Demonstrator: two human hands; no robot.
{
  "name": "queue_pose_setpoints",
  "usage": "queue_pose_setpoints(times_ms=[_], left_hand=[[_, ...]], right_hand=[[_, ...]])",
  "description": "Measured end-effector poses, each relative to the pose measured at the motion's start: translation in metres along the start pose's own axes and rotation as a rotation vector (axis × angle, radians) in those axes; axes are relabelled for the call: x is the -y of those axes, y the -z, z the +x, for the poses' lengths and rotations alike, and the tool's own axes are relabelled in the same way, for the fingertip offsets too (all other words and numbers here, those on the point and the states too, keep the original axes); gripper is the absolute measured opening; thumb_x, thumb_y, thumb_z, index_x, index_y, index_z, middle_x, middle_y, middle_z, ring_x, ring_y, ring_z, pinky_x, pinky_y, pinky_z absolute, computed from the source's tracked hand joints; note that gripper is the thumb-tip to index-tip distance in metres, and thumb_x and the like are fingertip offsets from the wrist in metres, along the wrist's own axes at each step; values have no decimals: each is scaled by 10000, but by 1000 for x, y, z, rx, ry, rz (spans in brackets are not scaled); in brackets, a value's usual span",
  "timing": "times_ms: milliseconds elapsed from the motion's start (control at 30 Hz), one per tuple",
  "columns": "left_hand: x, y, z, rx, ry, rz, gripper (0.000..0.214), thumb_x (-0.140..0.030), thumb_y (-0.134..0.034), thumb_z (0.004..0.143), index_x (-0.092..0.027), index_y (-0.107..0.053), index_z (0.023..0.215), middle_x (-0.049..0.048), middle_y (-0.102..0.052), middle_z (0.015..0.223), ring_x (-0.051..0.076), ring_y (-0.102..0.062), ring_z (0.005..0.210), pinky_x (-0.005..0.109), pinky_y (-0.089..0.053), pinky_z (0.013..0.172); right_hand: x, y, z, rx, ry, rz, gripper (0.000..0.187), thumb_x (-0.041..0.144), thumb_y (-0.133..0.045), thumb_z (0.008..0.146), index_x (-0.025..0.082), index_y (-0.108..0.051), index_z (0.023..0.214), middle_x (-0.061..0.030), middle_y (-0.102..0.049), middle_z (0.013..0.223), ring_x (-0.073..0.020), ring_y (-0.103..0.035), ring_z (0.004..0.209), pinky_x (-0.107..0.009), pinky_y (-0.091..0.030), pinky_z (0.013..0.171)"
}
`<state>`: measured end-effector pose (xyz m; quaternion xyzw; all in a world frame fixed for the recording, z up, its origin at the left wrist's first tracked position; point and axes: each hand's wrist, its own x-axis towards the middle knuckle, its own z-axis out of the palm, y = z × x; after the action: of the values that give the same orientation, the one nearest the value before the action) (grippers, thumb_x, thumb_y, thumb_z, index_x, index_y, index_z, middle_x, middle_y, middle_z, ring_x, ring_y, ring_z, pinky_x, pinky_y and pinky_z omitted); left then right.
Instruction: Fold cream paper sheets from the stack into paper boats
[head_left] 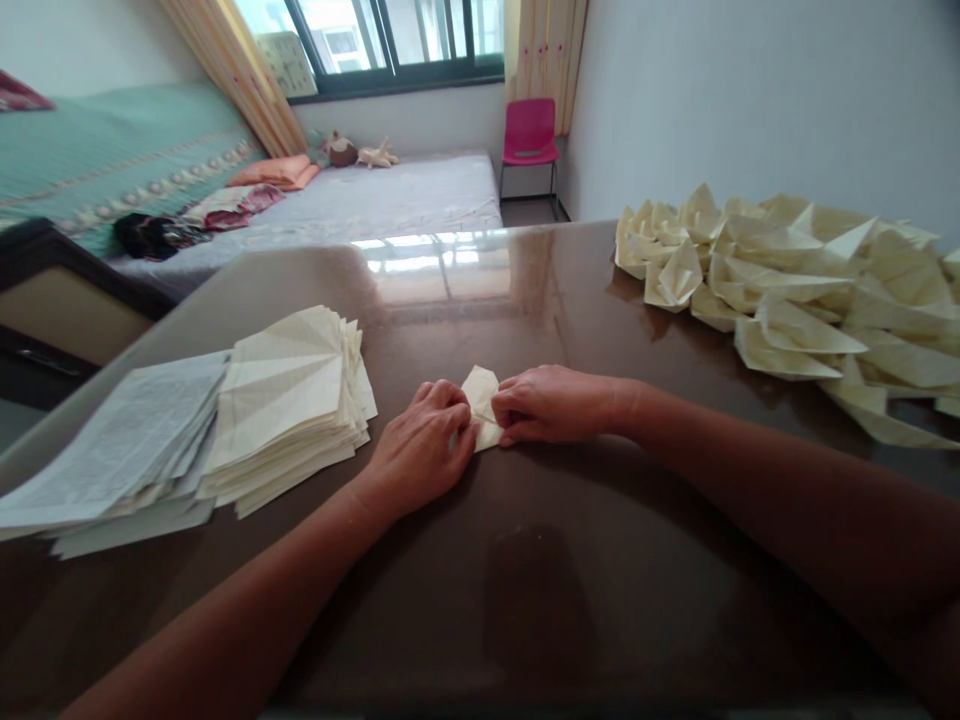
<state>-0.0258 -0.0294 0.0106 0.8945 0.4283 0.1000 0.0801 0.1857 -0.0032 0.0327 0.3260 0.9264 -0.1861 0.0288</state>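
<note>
A small piece of folded cream paper (pixel 481 386) lies on the brown table between my hands. My left hand (pixel 427 435) is closed on its left edge, with the fingers curled and the thumb at the near side. From the right, my right hand (pixel 544 402) grips the opposite edge with bent fingers pressed down. Parts of the paper are hidden under both sets of fingers. To the left of my left hand stands a thick stack of creased cream paper sheets (pixel 281 375).
Printed grey-white sheets (pixel 124 430) lie left of the cream stack. A heap of folded cream paper shapes (pixel 810 275) covers the right side of the glossy table (pixel 480 580). Beyond the table are a bed (pixel 420 195) and a pink chair (pixel 529 132).
</note>
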Motion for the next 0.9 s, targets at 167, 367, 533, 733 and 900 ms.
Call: queue_pose_setpoints(times_ms=[167, 367, 533, 733, 900], left_hand=[[1, -1, 2, 10, 19, 65, 253, -318, -424, 934, -194, -564, 763, 54, -554, 962, 209, -495, 956, 327, -493, 762], [1, -2, 2, 4, 6, 86, 265, -329, -418, 933, -193, -548, 747, 54, -548, 962, 210, -490, 945, 345, -484, 796], [0, -1, 1, 15, 32, 84, 278, -350, -403, 937, -195, -547, 757, 51, -542, 983, 216, -487, 963, 343, -480, 769], [0, -2, 3, 19, 44, 103, 288, -364, -410, 932, -195, -544, 740, 50, -538, 984, 215, -482, 965, 340, -472, 757], [1, -2, 2, 21, 51, 140, 313, -387, -408, 935, -196, -540, 725, 48, -538, 980, 213, -478, 951, 331, -463, 722]], right_hand=[[-3, -1, 0, -25, -39, 59, 263, 425, -618, 828, 191, -617, 949, -30, -671, 808, -155, -579, 709, -235, -324, 596], [-11, -2, 2, -40, -11, 121, 268, 404, -646, 811, 200, -610, 979, -3, -675, 783, -142, -584, 691, -229, -333, 600], [-12, -2, 2, -44, -10, 166, 329, 368, -660, 802, 208, -605, 1084, 4, -676, 767, -139, -589, 674, -227, -337, 601], [-11, -2, 2, -46, -15, 170, 323, 354, -665, 796, 211, -610, 1080, 13, -673, 756, -135, -586, 673, -226, -340, 600], [-13, -1, 2, -32, -8, 189, 329, 335, -672, 792, 205, -603, 1086, 18, -670, 757, -128, -582, 668, -220, -344, 593]])
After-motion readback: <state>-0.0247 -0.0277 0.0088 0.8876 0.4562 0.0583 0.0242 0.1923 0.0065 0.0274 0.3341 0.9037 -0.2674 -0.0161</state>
